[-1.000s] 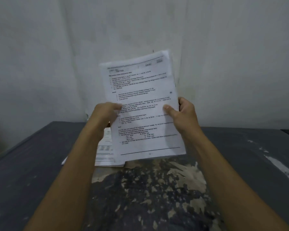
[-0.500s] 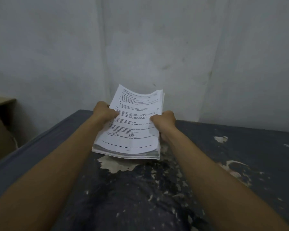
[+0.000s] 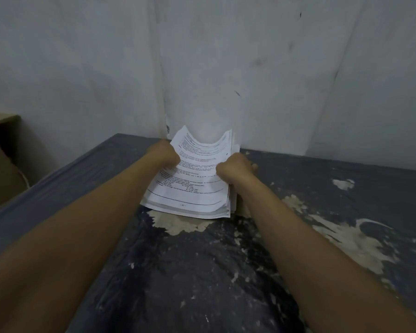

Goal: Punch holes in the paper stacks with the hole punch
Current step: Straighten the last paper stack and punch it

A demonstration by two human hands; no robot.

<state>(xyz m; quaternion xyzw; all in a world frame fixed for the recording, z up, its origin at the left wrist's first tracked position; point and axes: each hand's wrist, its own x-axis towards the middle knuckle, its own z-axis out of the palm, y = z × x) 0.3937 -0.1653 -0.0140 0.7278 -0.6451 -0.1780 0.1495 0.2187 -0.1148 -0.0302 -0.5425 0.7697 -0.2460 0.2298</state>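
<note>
Two hands, left hand (image 3: 165, 153), right hand (image 3: 234, 168), gripping paper stack (image 3: 192, 188)

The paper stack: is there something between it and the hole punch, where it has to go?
That cannot be judged: no hole punch shows in the head view. Both the left hand and the right hand grip the paper stack at its sides, and its near edge is low over the dark table.

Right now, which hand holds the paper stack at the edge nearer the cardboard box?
The left hand, gripping the stack's left edge; the right hand holds the opposite edge.
</note>
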